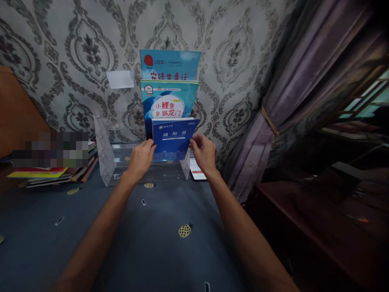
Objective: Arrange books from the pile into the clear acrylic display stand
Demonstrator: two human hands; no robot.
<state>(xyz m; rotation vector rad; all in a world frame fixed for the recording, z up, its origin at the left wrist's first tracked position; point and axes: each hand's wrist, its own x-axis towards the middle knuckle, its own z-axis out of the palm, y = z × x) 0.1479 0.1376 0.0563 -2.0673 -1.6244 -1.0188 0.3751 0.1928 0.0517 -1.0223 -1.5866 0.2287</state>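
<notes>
My left hand (pixel 141 159) and right hand (pixel 205 154) pinched the dark-blue rectangular paper booklet (pixel 174 142) by its side edges, at nine and three o'clock. It stood nearly upright at the clear plastic tiered rack (pixel 105 156); I could not tell whether its base touched. Behind, toward twelve, rose two taller blue paper books (pixel 167 106); toward five lay a white-screened flat phone (pixel 198 174).

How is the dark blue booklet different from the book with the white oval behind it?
The dark blue booklet is smaller than the book with the white oval. The booklet's title is white; the book's is red. The left hand and right hand hold the booklet by its sides, whereas the book stands partly hidden behind it. Both show their front covers.
</notes>
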